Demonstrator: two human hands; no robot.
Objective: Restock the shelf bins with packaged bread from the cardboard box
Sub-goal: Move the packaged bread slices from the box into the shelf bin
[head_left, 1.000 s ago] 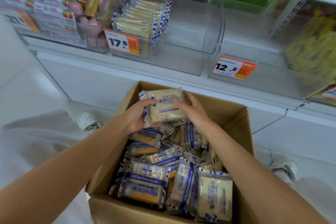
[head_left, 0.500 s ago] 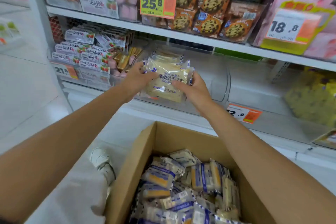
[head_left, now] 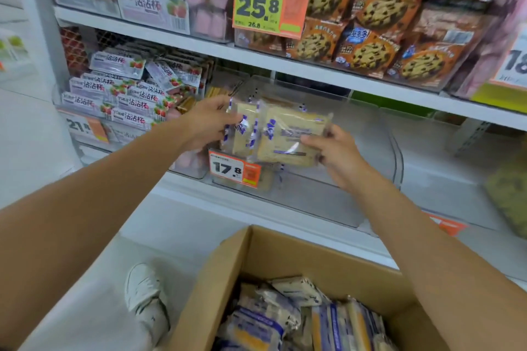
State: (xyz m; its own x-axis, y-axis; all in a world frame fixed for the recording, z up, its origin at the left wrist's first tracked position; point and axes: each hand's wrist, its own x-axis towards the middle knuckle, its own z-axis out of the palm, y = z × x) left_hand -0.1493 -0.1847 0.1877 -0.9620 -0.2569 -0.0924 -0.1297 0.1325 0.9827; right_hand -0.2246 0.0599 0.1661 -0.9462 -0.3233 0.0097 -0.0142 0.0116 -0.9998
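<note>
Both hands are up at the lower shelf, reaching into the clear bin [head_left: 373,157] in front of us. Our right hand [head_left: 338,152] pinches the right edge of a bread packet [head_left: 291,138], thumb on its printed face and fingers curled behind it. The packet is tilted, its left side leaning against the standing bread packets [head_left: 242,134] already lined up at the left end of the bin. Our left hand [head_left: 209,121] curls over the upper left corner of that row, thumb across the front of it. Motion blur softens the wrappers, so we cannot count the packets there. Just below and between the hands, an orange price tag [head_left: 234,169] reading 17.8 hangs on the front wall of the bin. To the right of the right hand the bin floor is bare plastic. Left of the left hand lie strawberry-printed packs [head_left: 128,100]. Above both hands, on the next shelf, sit cookie bags [head_left: 370,13]. Below our forearms stands the open cardboard box [head_left: 288,253], with more boxed bread packets [head_left: 265,319] heaped inside. Beneath the left forearm, just beside the box, is a white shoe [head_left: 142,291].
</note>
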